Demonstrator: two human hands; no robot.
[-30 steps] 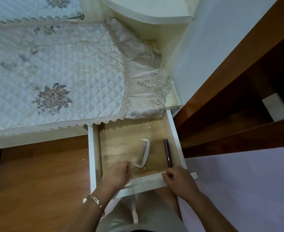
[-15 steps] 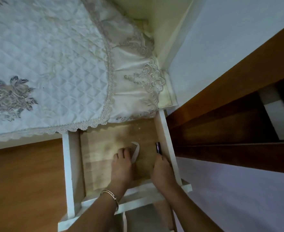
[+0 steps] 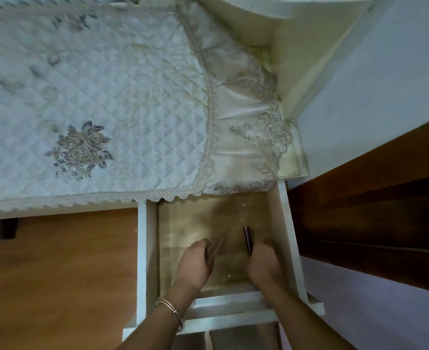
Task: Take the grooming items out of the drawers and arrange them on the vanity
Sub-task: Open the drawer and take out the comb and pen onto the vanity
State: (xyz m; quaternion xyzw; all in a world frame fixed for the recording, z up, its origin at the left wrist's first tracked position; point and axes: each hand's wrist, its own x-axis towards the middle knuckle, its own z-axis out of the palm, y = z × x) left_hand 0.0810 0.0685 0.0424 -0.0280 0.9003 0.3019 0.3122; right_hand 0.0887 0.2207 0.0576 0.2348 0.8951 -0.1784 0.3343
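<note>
The white drawer (image 3: 142, 248) stands pulled out below the vanity top, its wooden floor showing. Both hands are inside it. My left hand (image 3: 195, 263) is closed around the white comb (image 3: 217, 246), which shows only as a blurred streak at my fingertips. My right hand (image 3: 264, 263) grips the lower end of a dark slim tube (image 3: 247, 238), whose top sticks out above my fingers. The vanity top is covered by a quilted cloth (image 3: 94, 109) with an embroidered flower.
A lace flap of the cloth (image 3: 246, 147) hangs over the vanity's right end just above the drawer. A dark wooden frame (image 3: 372, 210) runs close along the drawer's right side. Wooden floor (image 3: 56, 274) lies to the left.
My left hand went from the drawer's front onto the comb and closed on it. My right hand left the drawer's front edge and took hold of the dark tube.
</note>
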